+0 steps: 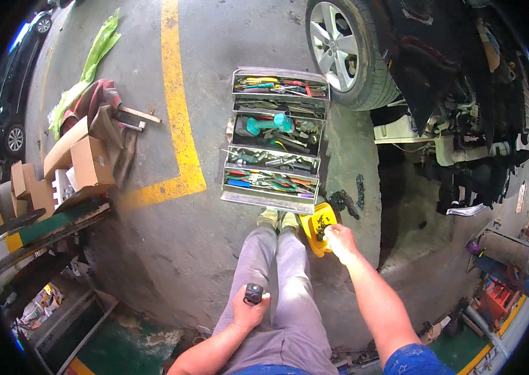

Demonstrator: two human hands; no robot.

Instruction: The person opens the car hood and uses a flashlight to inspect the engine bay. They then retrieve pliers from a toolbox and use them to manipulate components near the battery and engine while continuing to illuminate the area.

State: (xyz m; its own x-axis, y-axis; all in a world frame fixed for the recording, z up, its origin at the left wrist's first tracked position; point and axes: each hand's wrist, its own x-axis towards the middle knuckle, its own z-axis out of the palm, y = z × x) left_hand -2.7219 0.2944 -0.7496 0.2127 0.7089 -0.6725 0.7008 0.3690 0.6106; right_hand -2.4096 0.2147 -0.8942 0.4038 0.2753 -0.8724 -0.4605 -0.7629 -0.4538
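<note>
My left hand [246, 314] is closed around a short black object [254, 292] with a rounded end, held above my left thigh; its kind does not show. With my right arm stretched forward, my right hand [341, 242] is at a yellow plastic bin [312, 232] that stands on the floor by my right shoe. Small dark pieces [323, 223] lie in the bin, and my fingertips are drawn together beside them. Whatever those fingers hold is too small to make out. Just beyond my shoes sits an open cantilever metal toolbox [269, 203], its trays full of hand tools.
A teal power tool [269, 124] lies in the toolbox's middle section. To the right is a car's wheel [337, 47], with exposed car parts [464, 134] over a floor pit [411, 219]. Black parts [347, 201] lie by the bin. Cardboard boxes [93, 161] stand at left.
</note>
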